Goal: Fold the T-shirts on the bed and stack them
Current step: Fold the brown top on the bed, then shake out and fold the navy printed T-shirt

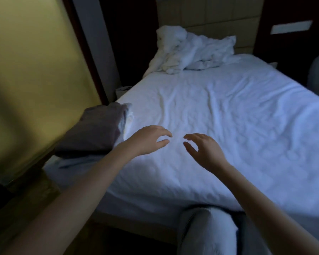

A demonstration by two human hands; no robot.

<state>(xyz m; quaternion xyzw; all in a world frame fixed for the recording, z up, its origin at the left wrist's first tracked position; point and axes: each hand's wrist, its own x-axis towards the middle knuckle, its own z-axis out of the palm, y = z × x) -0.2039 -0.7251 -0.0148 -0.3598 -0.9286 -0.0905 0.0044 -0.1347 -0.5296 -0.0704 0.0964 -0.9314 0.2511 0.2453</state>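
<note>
Two hands in frame, both over the near-centre of the bed (228,111). Left hand (149,138): grip open, fingers spread and loosely curved, palm down, nothing in it. Right hand (204,150): same, grip open, thumb and fingers apart, nothing in it. The hands are near each other with a small gap between the fingertips; can't tell whether they touch the sheet or sit just above it. Both forearms are bare and come in from the bottom corners. One stack (96,129) of folded shirts sits at the left edge of the bed, mid-left of frame, just beside the left forearm. The top piece is grey, with pale layers showing under its right and lower edges. The exact shirt count is not readable because the frame is dark and blurred there. No loose shirt is visible on the open sheet, which is white and creased. One crumpled white bedding pile (188,50) lies at the far end, upper centre, against one padded headboard (228,15). One yellow wall (35,61) fills the upper left. One grey-white rounded object (206,230) at bottom centre overlaps the near bed edge; can't tell what it is.
</note>
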